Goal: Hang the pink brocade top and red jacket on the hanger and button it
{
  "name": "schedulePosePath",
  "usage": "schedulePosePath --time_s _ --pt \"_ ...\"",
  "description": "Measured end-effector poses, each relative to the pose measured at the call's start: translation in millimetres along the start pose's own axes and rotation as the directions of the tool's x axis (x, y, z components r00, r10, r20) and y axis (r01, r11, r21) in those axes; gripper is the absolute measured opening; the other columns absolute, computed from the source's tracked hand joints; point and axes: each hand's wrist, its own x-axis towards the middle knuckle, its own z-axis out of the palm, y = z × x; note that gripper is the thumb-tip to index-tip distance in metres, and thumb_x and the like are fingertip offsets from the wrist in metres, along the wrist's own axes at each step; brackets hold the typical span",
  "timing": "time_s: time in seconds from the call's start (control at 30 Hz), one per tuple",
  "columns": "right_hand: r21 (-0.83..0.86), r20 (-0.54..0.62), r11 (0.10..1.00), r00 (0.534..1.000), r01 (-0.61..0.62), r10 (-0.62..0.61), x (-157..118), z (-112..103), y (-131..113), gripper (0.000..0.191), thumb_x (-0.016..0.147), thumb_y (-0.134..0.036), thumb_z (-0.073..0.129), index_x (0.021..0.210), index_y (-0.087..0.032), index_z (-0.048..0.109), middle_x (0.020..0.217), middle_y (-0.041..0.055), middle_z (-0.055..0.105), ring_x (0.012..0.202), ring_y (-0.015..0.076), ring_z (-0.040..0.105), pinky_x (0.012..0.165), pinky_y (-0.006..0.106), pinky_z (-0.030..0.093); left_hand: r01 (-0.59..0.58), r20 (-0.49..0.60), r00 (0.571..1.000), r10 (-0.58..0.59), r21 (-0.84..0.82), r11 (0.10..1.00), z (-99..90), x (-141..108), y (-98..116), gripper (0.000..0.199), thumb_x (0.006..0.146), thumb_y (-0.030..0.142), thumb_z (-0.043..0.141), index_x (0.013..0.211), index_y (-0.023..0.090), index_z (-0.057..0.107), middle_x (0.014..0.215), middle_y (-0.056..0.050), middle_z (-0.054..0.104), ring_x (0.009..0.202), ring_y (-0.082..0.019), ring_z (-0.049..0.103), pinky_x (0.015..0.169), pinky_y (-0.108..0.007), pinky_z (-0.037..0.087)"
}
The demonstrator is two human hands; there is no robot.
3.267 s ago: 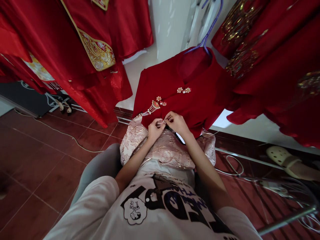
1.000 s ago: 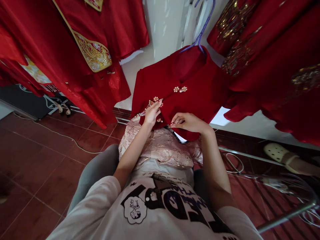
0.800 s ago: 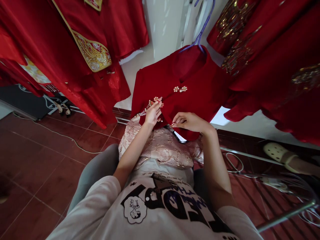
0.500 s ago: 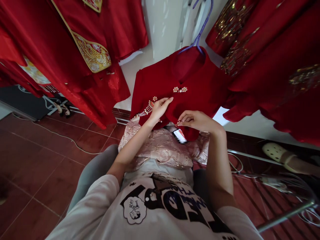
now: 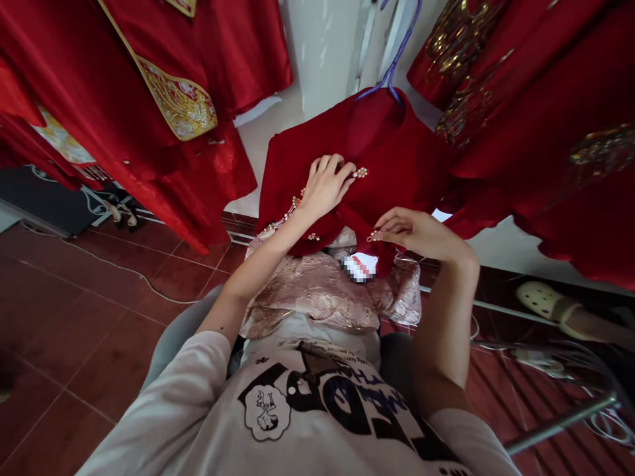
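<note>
The left hand lies on the front of a deep-red velvet jacket, its fingers spread and released, pressing the cloth without gripping it. The right hand is raised near the jacket's lower edge, with thumb and forefinger pinching a small gold-and-pearl ornament.

The jacket hangs from a thin purple hanger. Its lower front falls towards a pale pink brocade garment on the person's lap. A flower-shaped pearl-and-gold frog closure sits just beyond the left fingertips. A gold beaded chain tassel lies beside the left wrist. A phone with a blurred screen rests at the jacket's hem.

Hazard 1: the ornament is small and held by the fingertips alone. If the pinch loosens, it may drop into the brocade folds or reach the red tile floor.

Hazard 2: the tassel lies close to the left forearm, so movement of that arm may snag or tangle the chain.

Hazard 3: the hanger is slender. Excess pull on the cloth may shift the jacket on it.

Hazard 4: hard pressure on the pinched ornament may strain its fine metal parts.
</note>
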Motion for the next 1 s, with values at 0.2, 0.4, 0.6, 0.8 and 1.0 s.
schedulePosePath --time_s 0.2,0.4,0.6,0.8,1.0 --pt "-0.013 -0.041 1.000 0.999 0.020 -0.021 -3 -9 5 0.050 0.068 -0.063 0.078 0.092 -0.022 0.063 0.087 0.0073 0.073 0.083 0.0209 0.069 0.078 0.038 0.058 -0.062 0.031 0.998 0.059 0.077 0.995 1.0 7 1 0.020 0.098 0.037 0.053 0.099 0.022 0.066 0.114 -0.014 0.061 0.122 -0.036 0.054 0.112 -0.062 0.033" --pt "-0.023 -0.051 0.998 0.997 0.052 -0.053 -1 -5 0 0.045 0.071 -0.061 0.075 0.090 -0.022 0.063 0.089 0.0071 0.072 0.085 0.0209 0.070 0.084 0.040 0.059 -0.047 0.021 0.998 0.051 -0.155 0.987 4.0 8 -1 0.019 0.095 0.041 0.058 0.092 0.022 0.063 0.100 -0.008 0.064 0.115 -0.029 0.059 0.121 -0.056 0.027" --pt "-0.024 -0.215 0.979 0.955 0.202 -0.203 6 8 -18 0.035 0.080 -0.052 0.071 0.101 -0.025 0.062 0.112 0.0079 0.070 0.107 0.0230 0.067 0.096 0.043 0.058 0.159 -0.074 0.975 -0.208 -0.413 0.897 3.0 8 1 0.013 0.094 0.034 0.062 0.090 0.022 0.061 0.095 -0.007 0.063 0.118 -0.028 0.058 0.121 -0.059 0.024" --pt "0.020 -0.338 0.915 0.864 0.403 -0.373 41 23 -28 0.042 0.085 -0.056 0.066 0.116 -0.028 0.058 0.128 0.0055 0.062 0.128 0.0214 0.058 0.114 0.042 0.048 0.091 -0.098 0.987 -0.130 -0.330 0.940 4.9 5 -2 0.019 0.095 0.041 0.062 0.095 0.022 0.060 0.105 -0.010 0.062 0.125 -0.031 0.054 0.119 -0.063 0.024" --pt "-0.029 -0.350 0.889 0.829 0.457 -0.437 94 22 -29 0.061 0.088 -0.069 0.054 0.137 -0.033 0.050 0.145 0.0043 0.052 0.141 0.0245 0.047 0.119 0.048 0.039 0.012 -0.044 0.999 -0.023 -0.231 0.973 11.6 9 -10 0.021 0.094 0.043 0.061 0.097 0.022 0.062 0.100 -0.010 0.061 0.120 -0.031 0.057 0.121 -0.063 0.021"
